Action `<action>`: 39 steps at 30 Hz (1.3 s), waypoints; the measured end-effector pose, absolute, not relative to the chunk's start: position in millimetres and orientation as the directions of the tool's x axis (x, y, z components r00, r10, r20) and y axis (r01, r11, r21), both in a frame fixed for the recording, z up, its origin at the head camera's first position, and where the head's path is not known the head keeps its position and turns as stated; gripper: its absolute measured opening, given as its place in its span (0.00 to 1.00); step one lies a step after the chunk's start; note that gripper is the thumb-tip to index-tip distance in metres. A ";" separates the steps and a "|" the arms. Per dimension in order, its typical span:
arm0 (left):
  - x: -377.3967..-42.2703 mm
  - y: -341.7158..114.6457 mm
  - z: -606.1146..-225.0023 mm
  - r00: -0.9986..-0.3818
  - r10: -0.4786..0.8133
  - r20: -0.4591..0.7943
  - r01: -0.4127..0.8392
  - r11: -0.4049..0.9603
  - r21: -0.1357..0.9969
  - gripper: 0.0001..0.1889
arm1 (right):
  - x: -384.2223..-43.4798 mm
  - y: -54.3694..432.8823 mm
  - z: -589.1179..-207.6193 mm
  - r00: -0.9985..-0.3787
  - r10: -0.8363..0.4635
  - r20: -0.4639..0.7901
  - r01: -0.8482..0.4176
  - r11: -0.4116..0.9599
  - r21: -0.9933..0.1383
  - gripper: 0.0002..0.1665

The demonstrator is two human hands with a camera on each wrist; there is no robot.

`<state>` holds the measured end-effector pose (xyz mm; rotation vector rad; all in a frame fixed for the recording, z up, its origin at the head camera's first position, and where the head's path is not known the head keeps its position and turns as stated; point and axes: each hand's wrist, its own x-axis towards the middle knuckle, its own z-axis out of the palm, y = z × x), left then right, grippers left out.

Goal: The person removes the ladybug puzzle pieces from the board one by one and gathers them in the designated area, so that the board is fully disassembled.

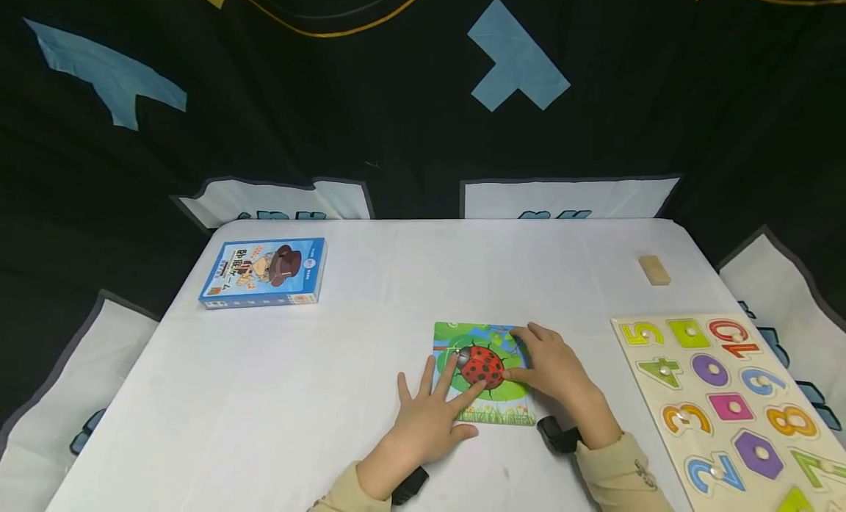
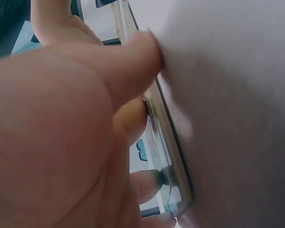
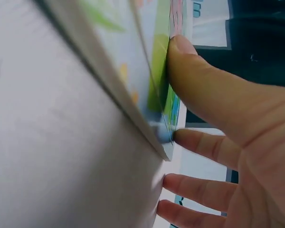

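Note:
A square ladybug picture puzzle [image 1: 481, 365] lies flat on the white table, red beetle on green leaves. My left hand [image 1: 426, 424] is spread over its lower left part, fingertips touching the picture and the thumb by the near edge. In the left wrist view, the thumb [image 2: 137, 61] rests beside the board's rim [image 2: 168, 128]. At the right side of the puzzle, my right hand [image 1: 555, 369] touches the picture with thumb and index finger. The right wrist view shows that thumb [image 3: 194, 76] on the surface and the other fingers [image 3: 199, 190] down beyond the corner.
A blue illustrated box [image 1: 264, 272] lies at the back left. A small wooden block [image 1: 654, 269] is at the back right. A number-and-shape peg board [image 1: 714, 405] takes up the right side. Dark cloth [image 1: 396, 115] hangs behind the table.

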<state>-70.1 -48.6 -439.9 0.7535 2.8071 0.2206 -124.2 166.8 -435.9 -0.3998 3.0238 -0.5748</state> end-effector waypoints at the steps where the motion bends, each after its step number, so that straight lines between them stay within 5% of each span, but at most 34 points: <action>1: -70.4 -48.4 -439.8 -0.843 0.507 -0.181 0.474 0.858 0.200 0.33 | -124.8 167.1 -435.9 -0.967 -0.255 0.013 -0.242 0.897 -0.370 0.42; 12: -71.9 -48.7 -439.5 -0.844 0.501 -0.190 0.472 0.863 0.180 0.33 | -129.1 167.3 -440.1 -0.971 -0.237 0.036 -0.231 0.883 -0.408 0.41; 30: -69.9 -44.9 -441.3 -0.837 0.513 -0.190 0.483 0.856 0.185 0.32 | -134.7 174.1 -440.9 -0.972 -0.226 0.065 -0.212 0.723 -0.657 0.31; 39: -72.3 -47.5 -441.2 -0.837 0.517 -0.180 0.487 0.853 0.189 0.32 | -136.1 171.1 -444.9 -0.944 -0.326 0.049 -0.288 0.743 -0.605 0.37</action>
